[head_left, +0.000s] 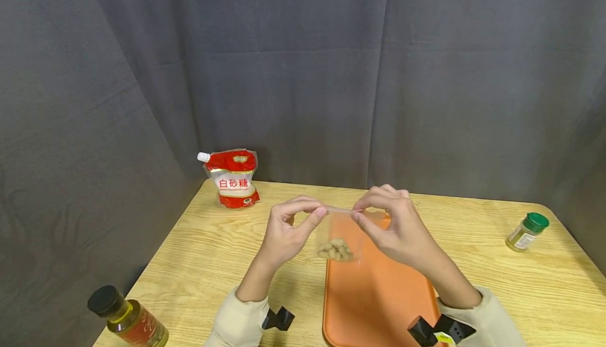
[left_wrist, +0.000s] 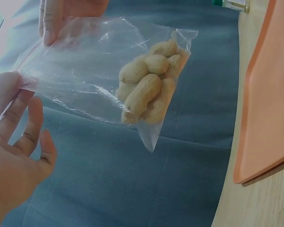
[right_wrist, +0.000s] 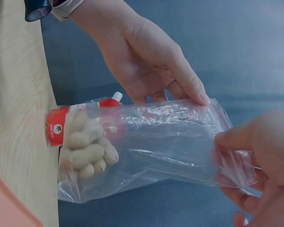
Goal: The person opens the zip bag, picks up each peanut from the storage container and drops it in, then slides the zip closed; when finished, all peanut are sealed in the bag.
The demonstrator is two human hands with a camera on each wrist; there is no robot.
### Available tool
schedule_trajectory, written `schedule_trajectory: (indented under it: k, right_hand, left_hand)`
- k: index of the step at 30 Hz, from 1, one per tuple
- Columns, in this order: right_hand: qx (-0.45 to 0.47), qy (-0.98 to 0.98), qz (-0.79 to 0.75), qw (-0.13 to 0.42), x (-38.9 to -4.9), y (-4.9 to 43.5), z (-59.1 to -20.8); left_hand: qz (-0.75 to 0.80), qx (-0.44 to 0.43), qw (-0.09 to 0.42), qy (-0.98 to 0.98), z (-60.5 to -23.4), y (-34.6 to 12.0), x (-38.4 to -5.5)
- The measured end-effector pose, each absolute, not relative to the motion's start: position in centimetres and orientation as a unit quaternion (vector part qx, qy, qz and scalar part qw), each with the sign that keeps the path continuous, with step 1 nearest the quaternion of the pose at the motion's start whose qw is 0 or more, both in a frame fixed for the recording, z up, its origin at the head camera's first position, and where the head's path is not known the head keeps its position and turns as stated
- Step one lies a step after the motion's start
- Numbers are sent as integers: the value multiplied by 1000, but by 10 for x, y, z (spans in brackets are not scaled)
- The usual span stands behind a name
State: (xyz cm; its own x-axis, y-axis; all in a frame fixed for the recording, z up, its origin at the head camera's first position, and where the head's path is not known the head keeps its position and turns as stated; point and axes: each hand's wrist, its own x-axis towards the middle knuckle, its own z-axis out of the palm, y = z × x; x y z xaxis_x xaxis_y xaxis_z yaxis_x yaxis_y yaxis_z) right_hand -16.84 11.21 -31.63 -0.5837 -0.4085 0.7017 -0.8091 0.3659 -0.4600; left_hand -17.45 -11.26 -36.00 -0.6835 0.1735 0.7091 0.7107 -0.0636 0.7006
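Both hands hold up a clear zip bag [head_left: 340, 231] by its top edge, above the left part of an orange tray [head_left: 379, 299]. Several peanuts in their shells [left_wrist: 149, 87] lie gathered at the bag's bottom. My left hand [head_left: 290, 228] pinches the left end of the zip strip between thumb and fingers. With thumb and fingertips, my right hand [head_left: 395, 226] pinches the strip toward its right end. Red lines mark the zip strip [right_wrist: 244, 170] in the right wrist view.
A red and white sugar pouch [head_left: 233, 179] with a white cap stands at the back left. At the front left is a dark-capped bottle [head_left: 137, 326] with a red label. A green-lidded jar [head_left: 526, 232] is on the right. Grey curtains surround the wooden table [head_left: 213, 242].
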Motion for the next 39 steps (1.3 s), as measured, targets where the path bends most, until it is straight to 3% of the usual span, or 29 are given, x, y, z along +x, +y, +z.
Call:
schedule_trajectory:
  k: [16, 39]
  right_hand:
    - [361, -792, 439, 224, -166, 120, -318]
    - [334, -790, 437, 269, -163, 134, -320]
  left_hand:
    - [-648, -355, 224, -636, -361, -114, -177]
    - [-654, -360, 226, -626, -361, -112, -176]
